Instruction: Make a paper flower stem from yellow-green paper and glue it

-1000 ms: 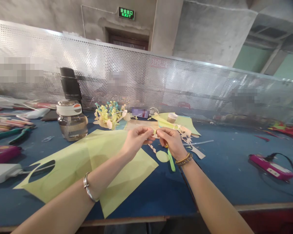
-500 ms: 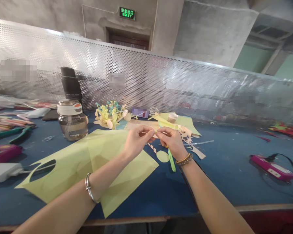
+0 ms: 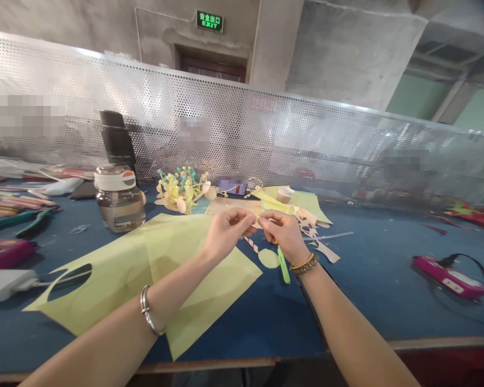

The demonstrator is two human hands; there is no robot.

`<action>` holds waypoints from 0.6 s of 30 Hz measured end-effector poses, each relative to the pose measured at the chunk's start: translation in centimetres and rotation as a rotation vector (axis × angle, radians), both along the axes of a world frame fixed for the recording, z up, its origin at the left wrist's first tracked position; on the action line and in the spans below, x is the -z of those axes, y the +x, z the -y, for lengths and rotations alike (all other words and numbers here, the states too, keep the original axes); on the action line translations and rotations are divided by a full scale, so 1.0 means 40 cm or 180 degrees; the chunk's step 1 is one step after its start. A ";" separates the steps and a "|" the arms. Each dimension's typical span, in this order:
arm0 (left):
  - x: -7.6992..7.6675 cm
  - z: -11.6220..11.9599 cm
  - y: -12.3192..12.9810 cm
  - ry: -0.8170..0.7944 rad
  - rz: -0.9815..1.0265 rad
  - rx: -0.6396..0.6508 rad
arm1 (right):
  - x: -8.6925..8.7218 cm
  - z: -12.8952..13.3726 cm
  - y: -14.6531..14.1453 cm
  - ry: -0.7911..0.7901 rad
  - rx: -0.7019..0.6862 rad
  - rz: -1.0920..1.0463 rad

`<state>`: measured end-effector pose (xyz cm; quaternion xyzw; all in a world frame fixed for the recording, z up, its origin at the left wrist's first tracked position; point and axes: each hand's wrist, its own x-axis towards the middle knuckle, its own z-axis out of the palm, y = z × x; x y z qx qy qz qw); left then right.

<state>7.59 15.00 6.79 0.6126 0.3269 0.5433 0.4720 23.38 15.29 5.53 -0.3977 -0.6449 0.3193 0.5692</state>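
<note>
My left hand [image 3: 229,232] and my right hand [image 3: 283,232] meet at the fingertips above the middle of the table. Both are pinched around something small and yellowish, mostly hidden by the fingers. Under my left forearm lie large yellow-green sheets [image 3: 197,269], one with an oval hole at its left end. Just below my right hand are a round yellow-green paper piece [image 3: 269,258], a striped stick [image 3: 251,245] and a bright green cutter-like tool [image 3: 283,266].
A clear jar [image 3: 120,207] and a black bottle [image 3: 116,140] stand at the left. Behind my hands sits a yellow and teal flower bunch [image 3: 177,191]. Paper scraps [image 3: 326,251] lie right of centre. A magenta power strip [image 3: 449,278] with a cable is at the far right.
</note>
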 end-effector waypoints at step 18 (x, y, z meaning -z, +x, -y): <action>-0.001 -0.018 -0.015 -0.0468 0.0166 0.0612 | -0.010 0.004 0.006 -0.0202 -0.0363 -0.0161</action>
